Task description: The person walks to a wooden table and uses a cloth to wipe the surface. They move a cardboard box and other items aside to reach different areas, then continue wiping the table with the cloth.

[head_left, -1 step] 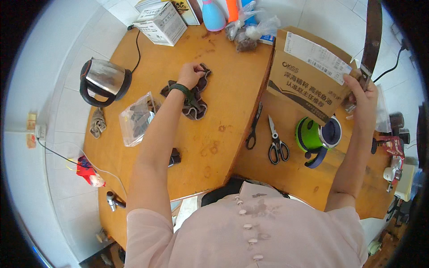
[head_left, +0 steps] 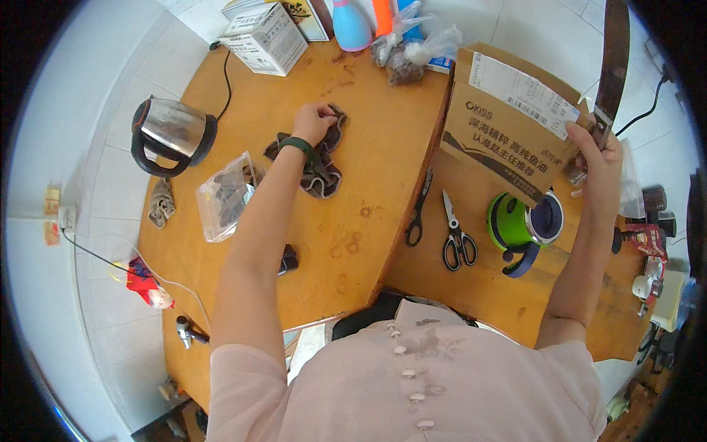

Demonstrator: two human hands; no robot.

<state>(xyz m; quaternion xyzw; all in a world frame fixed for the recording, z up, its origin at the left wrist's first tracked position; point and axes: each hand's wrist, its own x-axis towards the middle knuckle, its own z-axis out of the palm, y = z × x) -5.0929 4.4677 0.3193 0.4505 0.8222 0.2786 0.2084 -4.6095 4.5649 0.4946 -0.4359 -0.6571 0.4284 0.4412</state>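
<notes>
A: What is the largest thing before us?

B: One wooden table (head_left: 342, 272), with an edge running down its middle.

A: And next?

B: One brown cardboard box (head_left: 508, 132), tilted, on the right side. Our right hand (head_left: 598, 155) is clamped on its right edge, thumb in front.

A: Then?

B: One steel kettle (head_left: 175, 127) with a black handle, far left, and one white carton (head_left: 266, 38) at the back.

A: Where is our other hand?

B: Our left hand (head_left: 313, 124), well apart from the right, pinches the upper end of one crumpled dark brown cloth (head_left: 322, 166) on the left half.

A: Anything smaller?

B: One clear plastic bag (head_left: 224, 197) with dark contents, left of our forearm; one green mug (head_left: 507, 221) below the cardboard box; two pairs of scissors (head_left: 454, 227) left of the mug; lastly, one small greyish bundle (head_left: 160, 202) just below the kettle.
</notes>
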